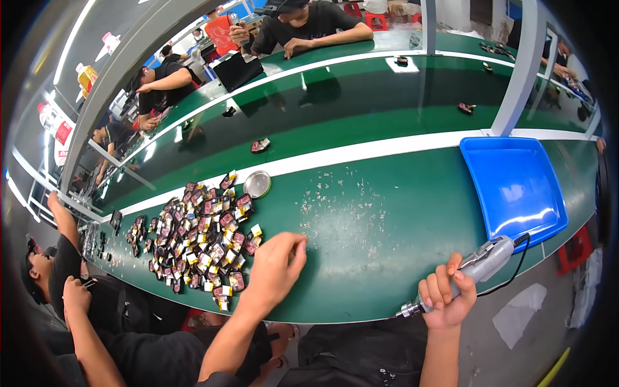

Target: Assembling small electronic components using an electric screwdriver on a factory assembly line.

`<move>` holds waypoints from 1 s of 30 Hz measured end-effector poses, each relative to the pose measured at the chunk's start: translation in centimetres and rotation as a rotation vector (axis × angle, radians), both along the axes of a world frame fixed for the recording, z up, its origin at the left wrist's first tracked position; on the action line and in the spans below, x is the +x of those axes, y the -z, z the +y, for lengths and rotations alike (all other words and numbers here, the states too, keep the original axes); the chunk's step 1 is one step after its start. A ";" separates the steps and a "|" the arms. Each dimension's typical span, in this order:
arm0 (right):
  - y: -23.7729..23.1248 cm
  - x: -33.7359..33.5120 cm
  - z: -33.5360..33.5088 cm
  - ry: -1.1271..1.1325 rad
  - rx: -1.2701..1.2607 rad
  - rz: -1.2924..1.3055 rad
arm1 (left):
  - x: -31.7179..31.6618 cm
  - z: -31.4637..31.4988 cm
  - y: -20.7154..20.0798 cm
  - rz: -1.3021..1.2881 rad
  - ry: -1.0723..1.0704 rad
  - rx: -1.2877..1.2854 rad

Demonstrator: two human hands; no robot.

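My right hand (446, 293) grips a silver-grey powered screwdriver (480, 266) by its barrel, its tip pointing down-left past the table's front edge and its black cord trailing right. My left hand (278, 263) hovers over the green table (387, 219) with fingertips pinched together; whether something tiny sits between them I cannot tell. It is just right of a pile of several small red, black and yellow parts (200, 238).
A small round metal dish (257, 184) lies behind the pile. A blue plastic tray (516, 184) rests at the right. Pale scraps dot the table's middle. A person (77, 303) sits at my left; other people work across the far bench.
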State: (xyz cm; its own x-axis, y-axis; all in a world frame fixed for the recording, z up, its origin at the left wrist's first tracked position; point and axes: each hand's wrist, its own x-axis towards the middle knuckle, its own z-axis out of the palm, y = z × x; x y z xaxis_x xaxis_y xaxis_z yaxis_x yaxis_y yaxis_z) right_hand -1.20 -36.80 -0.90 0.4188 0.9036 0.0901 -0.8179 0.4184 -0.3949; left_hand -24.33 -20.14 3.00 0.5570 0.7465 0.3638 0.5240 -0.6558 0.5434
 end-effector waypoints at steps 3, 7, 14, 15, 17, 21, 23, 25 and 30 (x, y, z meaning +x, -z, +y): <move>-0.1 0.0 0.2 -0.005 -0.004 0.034 | 0.1 -2.5 0.0 -0.064 0.114 0.036; -0.4 -0.3 0.6 0.027 -0.040 0.032 | 0.1 -5.3 0.0 -0.156 0.201 -0.130; -3.6 -2.1 0.0 0.120 0.071 0.061 | 1.7 -9.8 1.4 -0.717 0.337 -0.830; -4.4 -2.5 -0.2 0.117 0.106 0.078 | 1.9 -10.2 1.1 -0.742 0.375 -0.894; -5.4 -3.5 -0.4 0.150 0.097 0.053 | 1.9 -10.9 1.3 -0.827 0.410 -1.035; -6.3 -4.3 -1.2 0.227 0.103 -0.021 | 2.3 -12.0 1.3 -0.920 0.486 -1.224; -6.4 -4.3 -1.5 0.251 0.107 -0.042 | 2.5 -12.2 1.4 -0.926 0.489 -1.238; -6.4 -4.1 -1.7 0.299 0.111 -0.036 | 2.6 -12.4 1.3 -0.930 0.491 -1.244; -6.1 -4.0 -1.9 0.293 0.109 -0.036 | 2.9 -12.6 1.3 -0.906 0.499 -1.260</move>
